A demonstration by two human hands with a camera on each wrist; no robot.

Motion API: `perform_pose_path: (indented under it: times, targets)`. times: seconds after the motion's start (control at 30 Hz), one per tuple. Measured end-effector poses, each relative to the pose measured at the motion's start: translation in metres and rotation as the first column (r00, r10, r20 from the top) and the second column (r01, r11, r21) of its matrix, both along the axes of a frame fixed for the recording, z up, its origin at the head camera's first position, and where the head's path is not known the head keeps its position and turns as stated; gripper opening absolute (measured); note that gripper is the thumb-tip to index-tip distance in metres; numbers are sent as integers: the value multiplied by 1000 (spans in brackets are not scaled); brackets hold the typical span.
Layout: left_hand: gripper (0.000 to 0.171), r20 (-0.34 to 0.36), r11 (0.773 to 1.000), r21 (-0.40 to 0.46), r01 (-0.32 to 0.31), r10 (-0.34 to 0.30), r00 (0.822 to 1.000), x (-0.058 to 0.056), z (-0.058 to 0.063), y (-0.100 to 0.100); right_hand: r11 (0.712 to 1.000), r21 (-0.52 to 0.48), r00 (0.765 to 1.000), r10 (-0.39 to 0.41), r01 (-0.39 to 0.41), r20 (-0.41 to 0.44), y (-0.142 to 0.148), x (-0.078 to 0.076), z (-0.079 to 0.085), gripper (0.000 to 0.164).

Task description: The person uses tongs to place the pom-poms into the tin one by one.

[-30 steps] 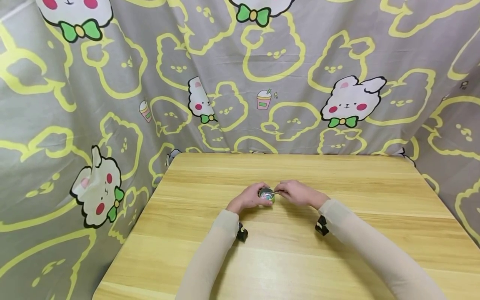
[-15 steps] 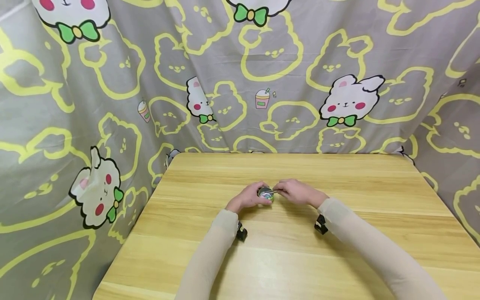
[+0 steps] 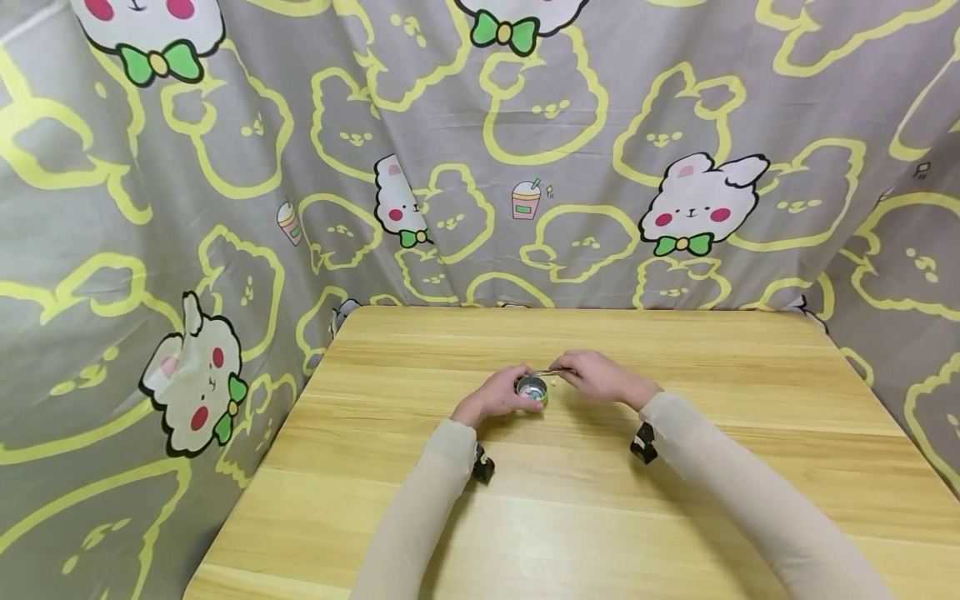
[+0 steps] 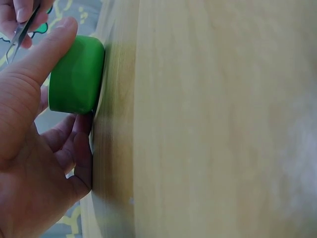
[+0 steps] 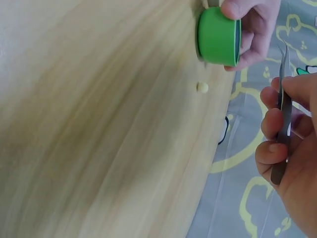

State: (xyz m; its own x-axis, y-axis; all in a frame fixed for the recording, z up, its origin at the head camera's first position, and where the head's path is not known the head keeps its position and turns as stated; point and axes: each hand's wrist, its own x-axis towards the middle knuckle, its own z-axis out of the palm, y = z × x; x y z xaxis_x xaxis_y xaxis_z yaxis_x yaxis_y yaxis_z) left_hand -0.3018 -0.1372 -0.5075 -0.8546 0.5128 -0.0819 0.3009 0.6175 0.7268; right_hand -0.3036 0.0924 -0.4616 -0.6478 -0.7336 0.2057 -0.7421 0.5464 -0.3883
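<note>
A small round tin [image 3: 532, 391], green outside, stands on the table with its top uncovered. Small, multicoloured bits lie inside, too small to make out. My left hand [image 3: 501, 392] grips the tin from the left, its thumb [image 4: 54, 47] along the near side. Just right of it, my right hand [image 3: 597, 378] pinches metal tweezers [image 5: 284, 116] between thumb and fingers. Their pointed tips are raised above the tin's far rim, and nothing shows between them. On the table beside the tin lies a small pale yellow bead [image 5: 202, 87].
The wooden table [image 3: 585, 517] extends around both hands. A grey curtain [image 3: 450, 125] with yellow outlines and white rabbits hangs behind the table and along its sides. Black wrist cameras [image 3: 643, 444] sit under the sleeves near the tabletop.
The tweezers have come up out of the tin, and my right hand has shifted slightly up and away. The pale bead now shows beside the tin. My left hand stays put.
</note>
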Motion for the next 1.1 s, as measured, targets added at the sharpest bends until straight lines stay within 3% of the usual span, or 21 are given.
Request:
perform_pose_path:
  times: [0.33,0.77,1.1]
  targets:
    - [54,3,1000,5,-9,9,1000,0,1,-1,995,33,995,-93,92,27,17,-11,-1,19]
    - [52,2,1000,6,-17,17,1000,2,0,-1,995,82,998,-63,63,-9,28,-21,-32,16]
    - [54,11,1000,5,-14,14,1000,4,1,2,993,96,998,-69,70,-6,29,-20,-35,14]
